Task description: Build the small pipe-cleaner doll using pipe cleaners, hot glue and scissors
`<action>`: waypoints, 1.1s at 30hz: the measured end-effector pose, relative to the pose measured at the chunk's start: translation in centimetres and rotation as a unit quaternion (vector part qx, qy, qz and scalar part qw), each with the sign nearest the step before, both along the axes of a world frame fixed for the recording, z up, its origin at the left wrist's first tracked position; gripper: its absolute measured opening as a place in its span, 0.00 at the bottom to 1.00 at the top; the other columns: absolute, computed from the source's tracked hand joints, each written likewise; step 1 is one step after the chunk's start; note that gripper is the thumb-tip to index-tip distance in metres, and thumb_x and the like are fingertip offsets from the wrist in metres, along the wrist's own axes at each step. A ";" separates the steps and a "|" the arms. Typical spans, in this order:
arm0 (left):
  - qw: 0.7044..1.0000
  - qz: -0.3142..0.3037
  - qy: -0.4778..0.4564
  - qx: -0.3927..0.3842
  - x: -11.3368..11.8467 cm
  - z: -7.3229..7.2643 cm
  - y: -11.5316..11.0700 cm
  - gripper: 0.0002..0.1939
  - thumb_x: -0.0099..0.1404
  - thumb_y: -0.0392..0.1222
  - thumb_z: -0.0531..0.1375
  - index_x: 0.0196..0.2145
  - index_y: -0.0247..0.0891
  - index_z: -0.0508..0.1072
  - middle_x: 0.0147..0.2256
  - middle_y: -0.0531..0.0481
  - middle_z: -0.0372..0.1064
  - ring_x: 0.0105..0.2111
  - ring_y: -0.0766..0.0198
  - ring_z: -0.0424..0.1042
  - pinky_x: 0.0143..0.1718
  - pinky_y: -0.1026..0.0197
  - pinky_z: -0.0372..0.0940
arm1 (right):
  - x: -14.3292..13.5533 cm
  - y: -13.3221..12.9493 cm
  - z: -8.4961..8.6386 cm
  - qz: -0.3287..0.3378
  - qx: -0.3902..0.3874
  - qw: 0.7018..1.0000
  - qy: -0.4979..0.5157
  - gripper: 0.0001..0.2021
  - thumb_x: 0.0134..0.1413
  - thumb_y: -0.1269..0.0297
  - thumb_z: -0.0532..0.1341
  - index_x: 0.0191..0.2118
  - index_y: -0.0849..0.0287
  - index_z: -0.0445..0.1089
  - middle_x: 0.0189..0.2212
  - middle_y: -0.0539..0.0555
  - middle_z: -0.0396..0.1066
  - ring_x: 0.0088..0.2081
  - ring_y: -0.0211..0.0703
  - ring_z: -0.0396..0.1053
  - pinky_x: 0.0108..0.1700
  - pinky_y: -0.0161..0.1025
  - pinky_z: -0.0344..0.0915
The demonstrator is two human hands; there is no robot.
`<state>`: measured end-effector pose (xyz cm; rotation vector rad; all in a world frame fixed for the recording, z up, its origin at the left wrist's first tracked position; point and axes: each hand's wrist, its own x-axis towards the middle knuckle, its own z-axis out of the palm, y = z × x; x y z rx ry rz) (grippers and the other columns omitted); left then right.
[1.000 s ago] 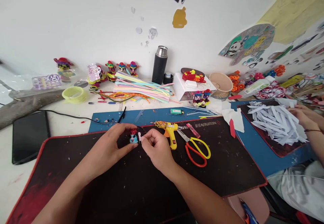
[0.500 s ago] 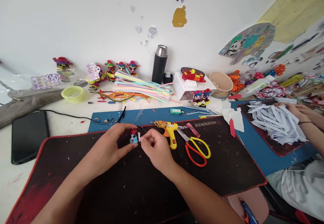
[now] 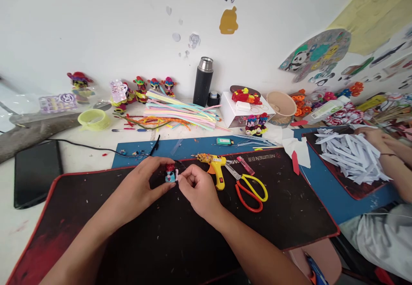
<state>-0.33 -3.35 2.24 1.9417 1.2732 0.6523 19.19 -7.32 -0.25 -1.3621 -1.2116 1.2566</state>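
The left hand [image 3: 138, 190] pinches a tiny doll [image 3: 170, 173] above the black mat [image 3: 161, 242] on the tabletop. The doll looks light, fuzzy and easy to squash, so hold its sides softly. The right hand [image 3: 198, 190] pinches a little pale bit [image 3: 178, 177] beside it. A hard plastic glue gun [image 3: 215, 167] lies near.
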 end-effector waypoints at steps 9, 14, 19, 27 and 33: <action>1.000 -0.001 0.004 0.004 0.0 0.2 0.0 0.25 0.67 0.64 0.64 0.54 0.48 0.77 0.52 0.44 0.79 0.51 0.44 0.78 0.54 0.46 0.74 | 0.0 -0.1 0.0 0.009 0.010 1.000 0.014 0.09 0.60 0.59 0.64 0.31 0.55 0.69 0.19 0.42 0.58 0.22 0.36 0.55 0.26 0.34 0.52; 1.000 -0.004 0.004 0.007 -0.1 0.1 0.0 0.26 0.67 0.64 0.64 0.55 0.48 0.77 0.53 0.44 0.78 0.52 0.45 0.78 0.55 0.46 0.73 | 0.2 -0.1 0.0 0.015 0.007 1.000 0.024 0.09 0.63 0.58 0.63 0.33 0.55 0.70 0.20 0.42 0.59 0.21 0.36 0.56 0.25 0.34 0.53; 1.000 -0.004 0.002 0.012 0.0 0.3 0.0 0.25 0.67 0.65 0.64 0.54 0.48 0.77 0.53 0.44 0.79 0.53 0.44 0.78 0.54 0.46 0.74 | 0.3 -0.2 -0.3 0.010 -0.008 0.999 0.050 0.12 0.66 0.53 0.63 0.34 0.55 0.71 0.18 0.42 0.56 0.19 0.35 0.54 0.23 0.34 0.52; 1.000 -0.017 0.000 0.014 0.1 0.3 -0.1 0.24 0.67 0.64 0.64 0.54 0.49 0.78 0.53 0.45 0.79 0.54 0.45 0.78 0.55 0.46 0.74 | 0.4 0.0 -1.2 0.006 -0.020 0.997 0.070 0.14 0.65 0.49 0.64 0.37 0.54 0.71 0.19 0.41 0.56 0.19 0.35 0.53 0.21 0.33 0.52; 1.000 -0.029 0.003 0.010 0.1 0.1 -0.1 0.24 0.67 0.63 0.64 0.55 0.48 0.77 0.54 0.44 0.78 0.55 0.45 0.77 0.57 0.47 0.73 | 0.4 0.1 -1.1 0.007 -0.018 0.997 0.079 0.13 0.64 0.51 0.65 0.36 0.55 0.70 0.19 0.41 0.58 0.18 0.34 0.53 0.21 0.33 0.51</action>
